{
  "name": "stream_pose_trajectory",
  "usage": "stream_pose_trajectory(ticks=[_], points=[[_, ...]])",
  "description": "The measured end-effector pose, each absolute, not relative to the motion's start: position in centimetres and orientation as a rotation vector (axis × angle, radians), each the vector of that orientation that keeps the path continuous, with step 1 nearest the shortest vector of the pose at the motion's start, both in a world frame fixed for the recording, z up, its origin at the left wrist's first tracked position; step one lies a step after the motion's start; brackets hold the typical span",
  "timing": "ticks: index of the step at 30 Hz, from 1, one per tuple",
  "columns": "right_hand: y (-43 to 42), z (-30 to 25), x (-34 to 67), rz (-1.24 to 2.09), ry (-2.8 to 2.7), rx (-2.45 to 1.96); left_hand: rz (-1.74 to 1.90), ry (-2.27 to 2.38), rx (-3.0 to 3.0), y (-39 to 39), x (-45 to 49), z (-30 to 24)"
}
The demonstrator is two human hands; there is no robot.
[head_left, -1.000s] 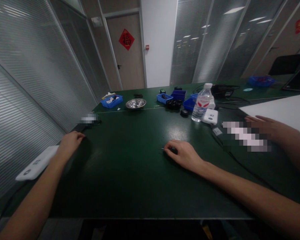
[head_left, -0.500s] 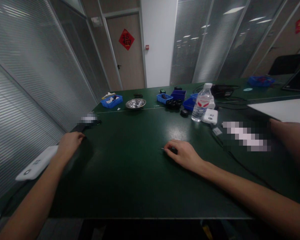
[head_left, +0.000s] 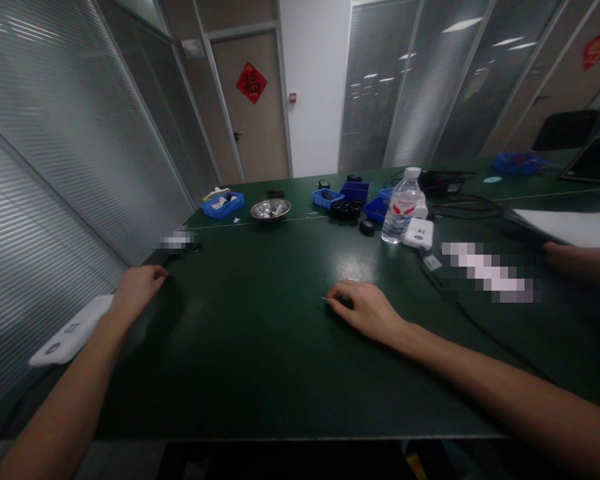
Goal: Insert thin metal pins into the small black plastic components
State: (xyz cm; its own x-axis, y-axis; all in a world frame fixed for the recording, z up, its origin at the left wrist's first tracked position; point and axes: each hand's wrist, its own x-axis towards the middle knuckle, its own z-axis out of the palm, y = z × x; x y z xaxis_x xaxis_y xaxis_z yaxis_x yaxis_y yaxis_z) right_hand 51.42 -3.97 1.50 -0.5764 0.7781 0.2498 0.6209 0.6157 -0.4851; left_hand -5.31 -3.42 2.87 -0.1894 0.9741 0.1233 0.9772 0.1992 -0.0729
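Observation:
My right hand (head_left: 364, 307) rests low over the middle of the green table, its thumb and fingers closed in a pinch. A thin, pale, pin-like piece (head_left: 323, 298) sticks out to the left from those fingertips; the rest of it is hidden. At the table's left side is my left hand (head_left: 139, 288), fingers bent and pressed together. Whether anything is between them I cannot make out. Close to my left wrist lies a white power bank-like device (head_left: 73, 331), and just beyond the hand is a dark item (head_left: 167, 255) partly blurred out.
Farther back stand a metal bowl (head_left: 271, 210), a blue tray (head_left: 223, 205) with small items, more blue bins (head_left: 355, 192) and a water bottle (head_left: 401, 207). A white device (head_left: 419, 234) trails a black cable (head_left: 495, 338). At right, another person's hand (head_left: 583, 260) is beside white paper (head_left: 570, 225).
At right, the other person's hand has moved and the white sheet has shifted rightward. My two hands stay nearly where they were; the view shifts slightly.

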Motion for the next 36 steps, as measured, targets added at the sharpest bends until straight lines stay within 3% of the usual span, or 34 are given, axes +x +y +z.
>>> stream_pose_trajectory(ticks=[5,12,15,21,30,36], points=[[-3.8,1.1,51.3,0.451,-2.403,-1.097,-0.148,-2.248,-2.095,-3.4,-0.8,2.9],[-4.2,1.0,51.1,0.445,-2.459,-0.975,-0.672,-1.480,-3.052,-5.2,18.7,2.5],[-4.4,1.0,51.0,0.443,-2.477,-0.895,-0.856,-1.416,-3.198,-6.2,23.9,2.0],[-4.2,0.9,50.9,0.469,-2.487,-0.830,-1.197,-1.648,-3.170,-6.8,24.6,1.2],[-4.6,1.2,50.5,0.404,-2.502,-0.854,-1.003,-1.622,-3.244,-6.3,24.3,1.4],[-5.1,1.3,50.2,0.420,-2.500,-0.831,-1.060,-1.620,-3.272,-6.5,24.3,1.3]])
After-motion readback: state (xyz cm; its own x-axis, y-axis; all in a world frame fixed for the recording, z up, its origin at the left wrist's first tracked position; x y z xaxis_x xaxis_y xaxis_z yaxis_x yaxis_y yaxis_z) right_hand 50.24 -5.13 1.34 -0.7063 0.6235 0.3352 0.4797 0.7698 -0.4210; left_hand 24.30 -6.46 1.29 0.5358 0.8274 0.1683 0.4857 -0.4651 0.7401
